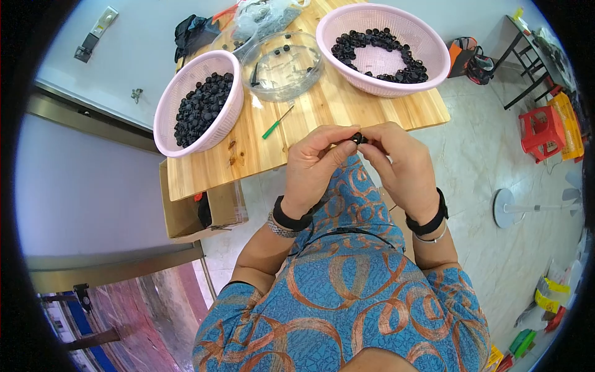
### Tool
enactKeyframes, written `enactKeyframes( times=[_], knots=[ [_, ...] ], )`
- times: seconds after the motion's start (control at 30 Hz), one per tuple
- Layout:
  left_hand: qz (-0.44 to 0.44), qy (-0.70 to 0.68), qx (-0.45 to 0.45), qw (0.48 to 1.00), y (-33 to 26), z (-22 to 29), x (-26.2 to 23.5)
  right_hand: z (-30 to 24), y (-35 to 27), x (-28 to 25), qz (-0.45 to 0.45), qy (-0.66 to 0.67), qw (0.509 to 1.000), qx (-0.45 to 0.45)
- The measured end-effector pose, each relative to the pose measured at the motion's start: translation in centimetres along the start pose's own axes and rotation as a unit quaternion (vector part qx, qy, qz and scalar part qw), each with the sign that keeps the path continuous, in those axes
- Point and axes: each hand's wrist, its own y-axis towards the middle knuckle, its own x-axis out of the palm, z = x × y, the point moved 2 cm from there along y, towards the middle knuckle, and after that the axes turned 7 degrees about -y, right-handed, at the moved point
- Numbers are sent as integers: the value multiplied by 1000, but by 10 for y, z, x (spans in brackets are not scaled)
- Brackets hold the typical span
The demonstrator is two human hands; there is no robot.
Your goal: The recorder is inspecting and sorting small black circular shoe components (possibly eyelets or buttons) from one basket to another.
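Note:
A small round black part (357, 138) is pinched between my two hands, just off the front edge of the wooden table. My left hand (315, 162) grips it from the left with thumb and forefinger. From the other side my right hand (401, 166) holds it by the fingertips. A pink basket (162, 124) at the left is heaped with similar small black parts (207, 105). Another pink basket (439, 59) at the back right has black parts (412, 69) lying in a ring around its bare middle. A green-handled screwdriver (271, 129) lies on the table.
Between the baskets, a clear round tray (282, 93) holds a few black pieces on the wooden table (254, 161). Clear plastic bags (266, 18) are behind it. Below the table's left corner stands a cardboard box (232, 204). A red stool (542, 133) and a fan (505, 208) stand right.

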Motion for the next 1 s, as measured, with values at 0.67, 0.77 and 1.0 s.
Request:
enactKeyframes(
  times=[0.67, 0.77, 1.0],
  knots=[
    [-133, -61, -147, 978, -13, 11, -7, 28, 10, -10, -245, 158, 955, -54],
    [-114, -117, -171, 972, -14, 6, -7, 25, 9, -10, -213, 180, 960, -22],
    [-52, -145, -139, 978, -16, 3, 0, 31, 8, -4, -201, 185, 961, -33]
  ],
)
